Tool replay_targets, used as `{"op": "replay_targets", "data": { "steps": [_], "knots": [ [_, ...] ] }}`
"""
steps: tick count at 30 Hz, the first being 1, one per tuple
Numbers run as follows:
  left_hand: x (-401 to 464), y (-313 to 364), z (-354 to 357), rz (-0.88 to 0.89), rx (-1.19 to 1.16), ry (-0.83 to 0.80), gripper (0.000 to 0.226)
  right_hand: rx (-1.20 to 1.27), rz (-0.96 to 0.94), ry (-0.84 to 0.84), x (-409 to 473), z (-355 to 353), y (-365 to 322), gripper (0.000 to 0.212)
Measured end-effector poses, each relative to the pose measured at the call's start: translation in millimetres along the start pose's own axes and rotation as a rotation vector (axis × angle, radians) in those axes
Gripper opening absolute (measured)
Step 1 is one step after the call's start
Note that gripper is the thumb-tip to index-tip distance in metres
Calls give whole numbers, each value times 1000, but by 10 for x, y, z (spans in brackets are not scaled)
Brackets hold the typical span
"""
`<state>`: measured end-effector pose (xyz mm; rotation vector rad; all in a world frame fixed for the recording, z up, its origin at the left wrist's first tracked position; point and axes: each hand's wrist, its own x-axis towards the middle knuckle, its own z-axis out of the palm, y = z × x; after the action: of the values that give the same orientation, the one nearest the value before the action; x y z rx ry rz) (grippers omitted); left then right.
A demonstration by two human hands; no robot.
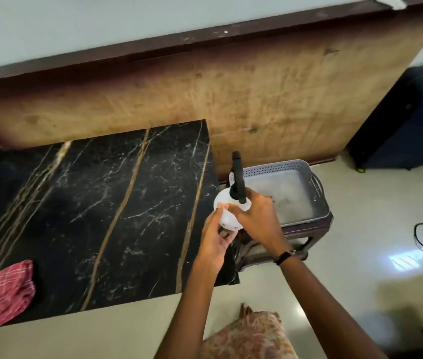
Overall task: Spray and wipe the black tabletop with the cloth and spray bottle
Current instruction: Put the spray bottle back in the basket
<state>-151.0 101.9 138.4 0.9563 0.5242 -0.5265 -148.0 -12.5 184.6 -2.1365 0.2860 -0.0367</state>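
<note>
The black marble tabletop (96, 203) with gold veins fills the left half of the view. A pink checked cloth (7, 292) lies crumpled at its near left corner. A white spray bottle (227, 212) with a black pump head is held just past the table's right edge. My right hand (254, 216) grips it around the neck, below the black head. My left hand (215, 237) cups the round white body from below and the left, fingertips on its side.
A grey perforated basket (316, 187) sits on a dark stool (308, 239) right of the table. A wooden panel (257, 94) backs the table. A dark suitcase (407, 120) stands far right. A patterned cushion (252, 335) is near my legs.
</note>
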Motion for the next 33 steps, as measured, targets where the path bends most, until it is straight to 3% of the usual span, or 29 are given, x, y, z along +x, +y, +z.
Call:
{"op": "replay_targets", "data": {
  "steps": [8,19,25,33],
  "knots": [
    [649,-389,444,-121,113,53,40,-46,47,-15,569,-220,1071,43],
    [1520,-751,477,-197,197,188,35,-53,159,-55,1294,350,2285,38],
    [1630,-790,382,-204,215,213,46,-19,197,-79,1394,590,2565,43],
    [1610,-730,330,-194,231,198,43,-25,229,-133,1464,576,2543,52]
  ]
}}
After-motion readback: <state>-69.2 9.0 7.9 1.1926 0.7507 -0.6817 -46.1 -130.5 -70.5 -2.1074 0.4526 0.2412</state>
